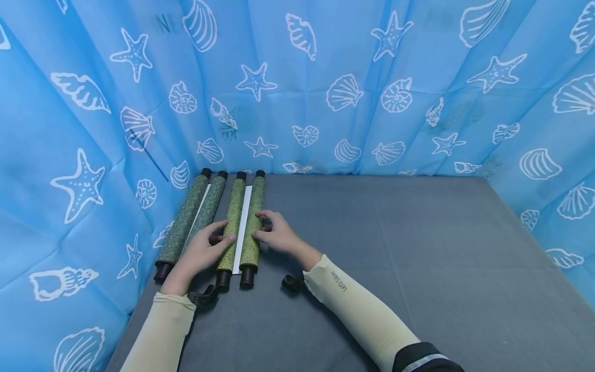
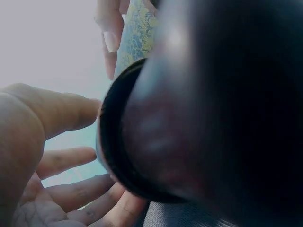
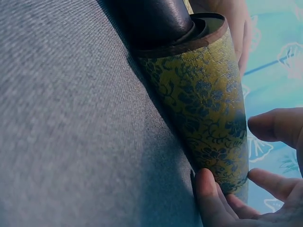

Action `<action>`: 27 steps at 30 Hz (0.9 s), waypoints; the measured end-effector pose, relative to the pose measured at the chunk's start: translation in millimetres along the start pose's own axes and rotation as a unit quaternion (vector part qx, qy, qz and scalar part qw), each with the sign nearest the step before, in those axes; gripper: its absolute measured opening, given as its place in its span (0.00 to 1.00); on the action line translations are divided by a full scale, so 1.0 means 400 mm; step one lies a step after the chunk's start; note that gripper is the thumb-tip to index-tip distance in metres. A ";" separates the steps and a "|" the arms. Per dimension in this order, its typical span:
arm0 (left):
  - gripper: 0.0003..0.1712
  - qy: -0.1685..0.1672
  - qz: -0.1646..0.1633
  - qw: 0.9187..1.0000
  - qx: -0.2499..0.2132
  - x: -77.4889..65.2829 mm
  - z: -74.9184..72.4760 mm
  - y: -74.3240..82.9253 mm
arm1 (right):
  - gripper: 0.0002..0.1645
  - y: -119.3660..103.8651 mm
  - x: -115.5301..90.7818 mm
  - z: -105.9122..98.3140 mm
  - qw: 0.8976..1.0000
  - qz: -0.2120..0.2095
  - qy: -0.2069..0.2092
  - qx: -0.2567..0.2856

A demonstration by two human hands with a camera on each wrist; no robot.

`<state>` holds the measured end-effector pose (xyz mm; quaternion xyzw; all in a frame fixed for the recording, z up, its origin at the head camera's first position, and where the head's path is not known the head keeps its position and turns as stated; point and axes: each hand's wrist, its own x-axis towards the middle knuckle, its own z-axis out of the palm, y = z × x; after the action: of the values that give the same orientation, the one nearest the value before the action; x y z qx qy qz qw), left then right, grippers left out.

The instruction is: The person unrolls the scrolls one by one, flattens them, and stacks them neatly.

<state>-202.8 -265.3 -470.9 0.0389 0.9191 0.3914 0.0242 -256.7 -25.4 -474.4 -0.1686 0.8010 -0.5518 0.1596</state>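
A yellow-green patterned scroll (image 1: 251,250) lies on the table, partly rolled from both ends, with a white strip (image 1: 243,222) between its two rolls. My left hand (image 1: 201,253) holds the left roll, thumb on top and fingers at its outer side. On the right roll, my right hand (image 1: 279,235) has its thumb and fingers against the outer side. Dark roller ends (image 1: 223,281) stick out of both rolls. In the left wrist view a dark roller end (image 2: 161,137) fills much of the picture. The right wrist view shows fingertips (image 3: 206,182) along the patterned roll (image 3: 203,104).
Left of the held scroll lies a dark green scroll (image 1: 186,222), also in two rolls, near the table's left edge. The grey table (image 1: 372,258) stretches off to the right. A blue curtain (image 1: 325,103) with white shell prints surrounds the back and sides.
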 end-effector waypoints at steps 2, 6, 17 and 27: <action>0.39 0.000 0.001 1.000 -0.002 0.000 0.001 -0.001 | 0.39 0.000 0.001 0.001 1.000 0.001 -0.003 0.001; 0.37 0.002 0.004 1.000 -0.006 0.001 0.004 0.002 | 0.44 -0.002 0.001 0.003 1.000 -0.001 -0.009 -0.005; 0.38 0.003 0.003 1.000 -0.021 0.002 0.012 0.007 | 0.53 -0.013 0.001 0.014 0.999 0.001 -0.026 -0.029; 0.37 -0.007 0.022 0.999 -0.031 0.000 0.019 0.012 | 0.55 -0.013 -0.001 0.018 0.999 0.003 -0.032 -0.031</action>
<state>-202.0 -256.5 -473.0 0.0608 0.9051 0.4202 0.0237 -252.6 -33.1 -471.8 -0.1886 0.8127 -0.5204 0.1820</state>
